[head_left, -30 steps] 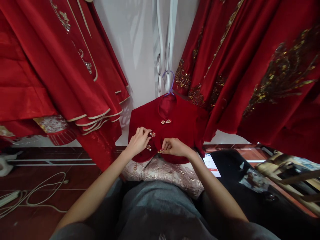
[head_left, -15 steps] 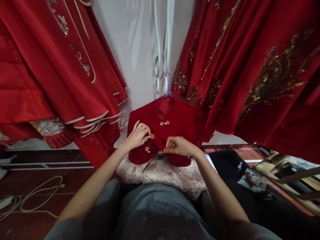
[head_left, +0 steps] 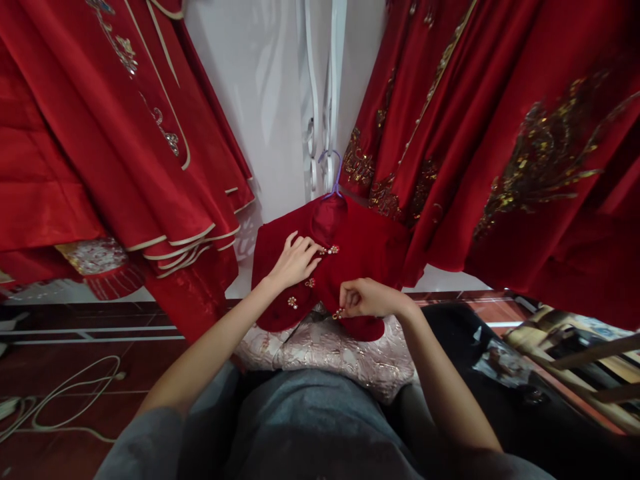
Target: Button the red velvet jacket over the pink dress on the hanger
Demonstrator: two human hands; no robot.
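A small red velvet jacket (head_left: 367, 247) on a purple hanger (head_left: 331, 172) lies in front of me over a pale embroidered cloth (head_left: 330, 350) on my lap. It has several gold bead clasps. My left hand (head_left: 296, 260) rests on the jacket's front with fingers stretched toward the top clasp (head_left: 329, 251). My right hand (head_left: 365, 298) is closed in a pinch on a lower clasp (head_left: 339, 313) at the jacket's front edge. Two more clasps (head_left: 300, 293) show between the hands.
Red embroidered gowns hang on the left (head_left: 100, 133) and right (head_left: 500, 133), with a white wall (head_left: 270, 100) between. White cables (head_left: 65, 400) lie on the dark red floor at left. A black surface (head_left: 500, 373) with clutter is at right.
My left hand has moved up from the middle clasps to the top clasp and its fingers have spread. My right hand has stayed pinched on the lower clasp, pulling that edge slightly right.
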